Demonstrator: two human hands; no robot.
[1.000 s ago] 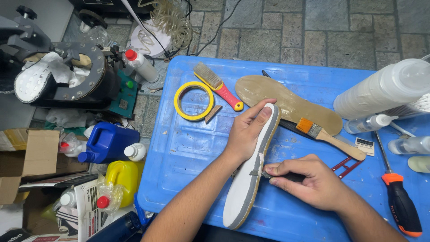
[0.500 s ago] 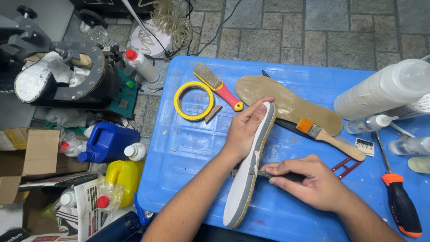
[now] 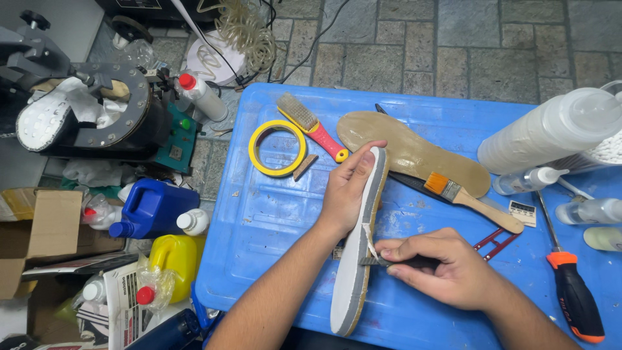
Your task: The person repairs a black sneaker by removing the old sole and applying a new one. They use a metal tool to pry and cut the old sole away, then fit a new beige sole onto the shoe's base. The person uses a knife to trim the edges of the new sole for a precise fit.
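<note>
Upright on the blue lid [image 3: 272, 214], white shoe sole [image 3: 358, 259] in left hand [image 3: 346, 191] grip, right hand [image 3: 440, 269] pinching small brush [image 3: 382, 262].

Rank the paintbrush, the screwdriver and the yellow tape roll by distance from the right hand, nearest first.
From the right hand:
1. Paintbrush, just above it.
2. Screwdriver, off to its right.
3. Yellow tape roll, far upper left, beyond the left hand.

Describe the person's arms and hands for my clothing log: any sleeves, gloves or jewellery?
Both forearms are bare as far as the frame shows, with no sleeves. The left hand and right hand are ungloved; no rings, watch or bracelets show.
</note>
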